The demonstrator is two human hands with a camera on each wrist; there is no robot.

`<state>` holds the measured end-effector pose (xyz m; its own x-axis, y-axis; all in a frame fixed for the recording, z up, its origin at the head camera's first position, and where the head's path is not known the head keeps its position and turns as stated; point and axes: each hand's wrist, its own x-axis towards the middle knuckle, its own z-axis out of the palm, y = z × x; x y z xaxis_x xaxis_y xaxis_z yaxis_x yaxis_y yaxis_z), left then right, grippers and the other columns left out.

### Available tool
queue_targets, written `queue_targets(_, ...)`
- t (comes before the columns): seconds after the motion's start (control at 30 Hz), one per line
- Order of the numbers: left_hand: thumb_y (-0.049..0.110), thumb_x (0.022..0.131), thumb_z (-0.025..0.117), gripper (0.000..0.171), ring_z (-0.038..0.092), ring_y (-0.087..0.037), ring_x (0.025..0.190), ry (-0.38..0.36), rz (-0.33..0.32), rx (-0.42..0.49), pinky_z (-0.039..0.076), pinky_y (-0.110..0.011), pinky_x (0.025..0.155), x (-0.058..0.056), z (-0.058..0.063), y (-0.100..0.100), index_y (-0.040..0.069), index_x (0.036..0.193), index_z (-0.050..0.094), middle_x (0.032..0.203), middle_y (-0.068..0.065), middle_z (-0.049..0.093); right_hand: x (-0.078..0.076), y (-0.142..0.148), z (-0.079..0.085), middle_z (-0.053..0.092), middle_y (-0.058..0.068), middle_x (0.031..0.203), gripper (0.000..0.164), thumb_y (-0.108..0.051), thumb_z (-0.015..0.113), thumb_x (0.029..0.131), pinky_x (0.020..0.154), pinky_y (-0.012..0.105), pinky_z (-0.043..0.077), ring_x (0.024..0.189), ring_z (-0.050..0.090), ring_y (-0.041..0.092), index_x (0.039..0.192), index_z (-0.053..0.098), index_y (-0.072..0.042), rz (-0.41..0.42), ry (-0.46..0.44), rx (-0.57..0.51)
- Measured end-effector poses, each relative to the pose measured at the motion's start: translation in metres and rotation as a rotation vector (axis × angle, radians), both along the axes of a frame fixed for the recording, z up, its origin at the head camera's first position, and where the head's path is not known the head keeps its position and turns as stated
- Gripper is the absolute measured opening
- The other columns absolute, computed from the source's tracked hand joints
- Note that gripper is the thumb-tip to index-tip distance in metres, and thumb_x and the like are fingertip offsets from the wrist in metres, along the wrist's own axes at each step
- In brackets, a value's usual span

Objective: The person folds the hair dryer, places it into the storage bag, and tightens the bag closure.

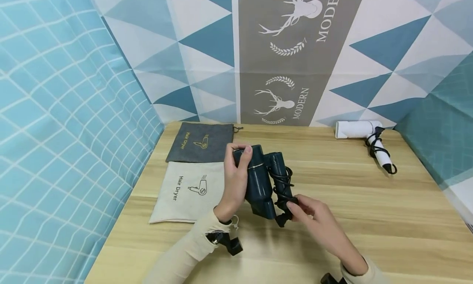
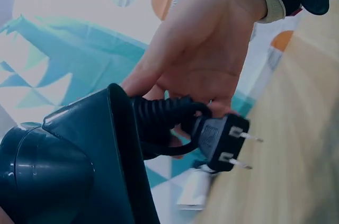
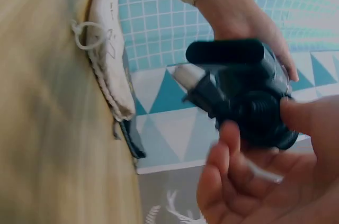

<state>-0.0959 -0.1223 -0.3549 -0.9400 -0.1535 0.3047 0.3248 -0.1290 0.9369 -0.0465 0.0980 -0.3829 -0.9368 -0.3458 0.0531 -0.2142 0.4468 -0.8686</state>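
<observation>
A dark teal hair dryer is held above the table, its handle folded alongside the barrel. My left hand grips the barrel from the left, thumb on top. Black cord is wound round the handle. With thumb and fingers my right hand pinches the cord at the handle's end; that hand also shows in the right wrist view. In the left wrist view the two-pin plug hangs beside the flat nozzle. The left fingers behind the barrel are mostly hidden.
On the wooden table, a grey drawstring pouch lies at the back left, with a cream pouch in front of it. A white hair dryer with wound black cord lies at the back right. Patterned sheets stand behind.
</observation>
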Motion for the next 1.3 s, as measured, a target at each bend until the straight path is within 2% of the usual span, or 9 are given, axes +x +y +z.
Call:
queue_targets(0.17, 0.044, 0.103, 0.051, 0.034, 0.050, -0.022, 0.077, -0.067, 0.040, 0.031, 0.045, -0.031, 0.067, -0.004, -0.015, 0.009, 0.013, 0.118, 0.049, 0.097, -0.007, 0.050, 0.005, -0.002, -0.014, 0.064, 0.008, 0.102, 0.025, -0.025, 0.052, 0.105, 0.075, 0.027, 0.052, 0.091, 0.059, 0.014, 0.105, 0.066, -0.004, -0.058, -0.077, -0.147)
queue_targets(0.33, 0.045, 0.103, 0.051, 0.036, 0.048, -0.022, 0.094, -0.089, 0.088, 0.032, 0.040, -0.036, 0.083, -0.002, -0.027, 0.013, 0.013, 0.119, 0.047, 0.120, -0.006, 0.048, 0.001, -0.002, -0.026, 0.066, 0.015, 0.108, 0.040, -0.027, 0.050, 0.106, 0.088, 0.026, 0.052, 0.097, 0.065, 0.017, 0.116, 0.063, 0.009, -0.080, -0.279, -0.362)
queue_targets(0.6, 0.046, 0.102, 0.053, 0.043, 0.051, -0.020, 0.110, -0.224, -0.010, -0.042, 0.041, -0.038, 0.095, -0.005, -0.050, 0.008, 0.013, 0.128, 0.045, 0.128, -0.007, 0.048, -0.004, 0.001, -0.056, 0.055, 0.014, 0.115, 0.050, -0.028, 0.045, 0.108, 0.084, 0.029, 0.054, 0.090, 0.061, 0.016, 0.138, 0.042, 0.012, -0.045, -0.510, -0.723)
queue_targets(0.73, 0.046, 0.102, 0.052, 0.047, 0.053, -0.019, 0.112, -0.291, -0.090, -0.180, 0.042, -0.037, 0.094, -0.007, -0.062, -0.003, 0.013, 0.134, 0.046, 0.134, -0.007, 0.048, -0.003, 0.002, -0.071, 0.048, 0.018, 0.125, 0.056, -0.027, 0.044, 0.108, 0.085, 0.029, 0.053, 0.094, 0.057, 0.018, 0.145, 0.032, 0.014, -0.086, -0.540, -0.756)
queue_targets(0.93, 0.051, 0.103, 0.047, 0.049, 0.059, -0.021, 0.085, -0.327, -0.189, -0.384, 0.051, -0.036, 0.075, 0.000, -0.074, -0.023, 0.017, 0.139, 0.044, 0.111, -0.011, 0.057, -0.001, 0.007, -0.084, 0.056, 0.016, 0.112, 0.043, -0.026, 0.045, 0.108, 0.080, 0.028, 0.054, 0.090, 0.058, 0.018, 0.135, 0.050, 0.007, -0.150, -0.551, -0.755)
queue_targets(1.0, 0.052, 0.104, 0.042, 0.048, 0.059, -0.021, 0.079, -0.274, -0.146, -0.501, 0.050, -0.036, 0.072, 0.000, -0.078, -0.033, 0.015, 0.135, 0.048, 0.101, -0.010, 0.060, -0.002, 0.007, -0.086, 0.058, 0.017, 0.111, 0.042, -0.027, 0.046, 0.107, 0.079, 0.028, 0.054, 0.090, 0.058, 0.017, 0.132, 0.053, 0.006, -0.171, -0.552, -0.756)
queue_targets(1.1, 0.048, 0.106, 0.039, 0.040, 0.057, -0.018, 0.063, -0.175, -0.001, -0.694, 0.047, -0.031, 0.061, 0.000, -0.081, -0.048, 0.014, 0.116, 0.057, 0.079, -0.005, 0.061, -0.003, 0.005, -0.087, 0.058, 0.017, 0.112, 0.045, -0.028, 0.047, 0.107, 0.079, 0.028, 0.053, 0.090, 0.058, 0.018, 0.134, 0.051, 0.008, -0.206, -0.555, -0.762)
queue_targets(1.2, 0.039, 0.105, 0.050, 0.029, 0.047, -0.011, 0.047, -0.107, 0.136, -0.916, 0.041, -0.027, 0.049, 0.001, -0.083, -0.062, 0.015, 0.090, 0.057, 0.059, 0.002, 0.053, -0.004, 0.004, -0.089, 0.058, 0.016, 0.113, 0.050, -0.030, 0.048, 0.106, 0.080, 0.028, 0.053, 0.090, 0.059, 0.018, 0.136, 0.047, 0.010, -0.261, -0.569, -0.775)
queue_targets(1.3, 0.031, 0.099, 0.062, 0.031, 0.041, -0.008, 0.044, -0.079, 0.179, -1.120, 0.036, -0.026, 0.043, 0.002, -0.088, -0.071, 0.016, 0.075, 0.051, 0.053, 0.006, 0.043, -0.005, 0.005, -0.089, 0.059, 0.014, 0.111, 0.052, -0.031, 0.048, 0.106, 0.080, 0.028, 0.053, 0.089, 0.059, 0.018, 0.136, 0.046, 0.012, -0.305, -0.573, -0.778)
